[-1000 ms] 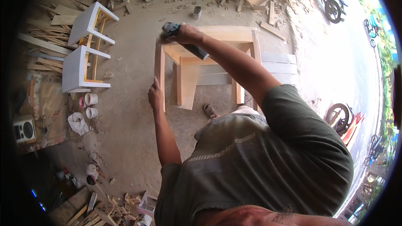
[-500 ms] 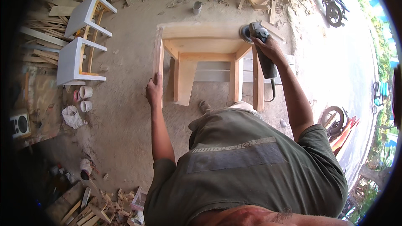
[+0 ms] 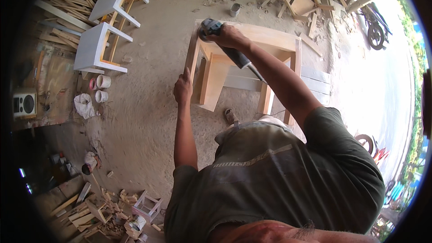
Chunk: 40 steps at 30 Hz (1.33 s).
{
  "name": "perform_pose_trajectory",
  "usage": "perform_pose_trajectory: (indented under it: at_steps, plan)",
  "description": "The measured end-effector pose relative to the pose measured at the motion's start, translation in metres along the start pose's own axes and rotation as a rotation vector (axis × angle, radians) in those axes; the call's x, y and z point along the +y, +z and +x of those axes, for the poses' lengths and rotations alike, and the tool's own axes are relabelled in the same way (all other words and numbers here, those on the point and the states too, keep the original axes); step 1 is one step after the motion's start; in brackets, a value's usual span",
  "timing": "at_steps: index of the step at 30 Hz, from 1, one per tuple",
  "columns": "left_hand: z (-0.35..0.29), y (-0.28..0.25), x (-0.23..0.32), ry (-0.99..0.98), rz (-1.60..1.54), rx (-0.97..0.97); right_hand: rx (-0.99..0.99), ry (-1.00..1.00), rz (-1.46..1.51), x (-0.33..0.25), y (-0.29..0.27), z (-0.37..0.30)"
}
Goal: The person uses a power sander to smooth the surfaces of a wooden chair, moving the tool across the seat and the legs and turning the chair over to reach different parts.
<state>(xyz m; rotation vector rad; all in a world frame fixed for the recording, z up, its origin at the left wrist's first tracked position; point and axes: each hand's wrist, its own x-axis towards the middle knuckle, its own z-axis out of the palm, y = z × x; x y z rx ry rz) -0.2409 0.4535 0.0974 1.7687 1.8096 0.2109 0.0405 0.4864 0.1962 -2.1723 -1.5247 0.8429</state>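
A bare wooden stool or small table (image 3: 265, 34) stands tilted in front of me, its legs pointing toward me. My left hand (image 3: 183, 88) is closed round its left leg. In my right hand (image 3: 231, 37) is a dark angle grinder (image 3: 235, 56), gripped near its head. The grinder's disc end rests at the top left corner of the wood, mostly hidden under the tool's head. From the grinder's rear, a cable trails down behind my right forearm.
Two white-topped stools (image 3: 92, 47) stand at the left, near white tubs (image 3: 103, 81) and a white sack (image 3: 84, 105). Scrap wood (image 3: 303, 4) is heaped along the far side. Grey boards (image 3: 316, 81) lie right of the workpiece; a speaker (image 3: 25, 103) sits far left.
My right hand has carried the grinder leftward along the wood, from the top right corner to the top left. My left hand keeps its hold on the leg. The whole view has shifted and turned slightly.
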Motion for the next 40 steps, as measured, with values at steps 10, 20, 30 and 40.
perform_pose_trajectory:
  at_steps: [10, 20, 30, 40]
  plan:
    - [-0.005, -0.001, -0.002, 0.031, -0.068, 0.063, -0.033, -0.055, -0.061, -0.038, -0.005, 0.059]
    - [-0.007, -0.002, 0.001, -0.031, -0.105, 0.037, 0.029, 0.079, -0.103, 0.067, -0.075, -0.043]
    - [-0.004, 0.001, 0.003, -0.008, -0.082, 0.025, 0.233, 0.386, -0.056, 0.237, -0.159, -0.159]
    - [-0.004, 0.004, 0.008, -0.002, -0.087, 0.008, 0.229, 0.363, 0.072, 0.197, -0.135, -0.160]
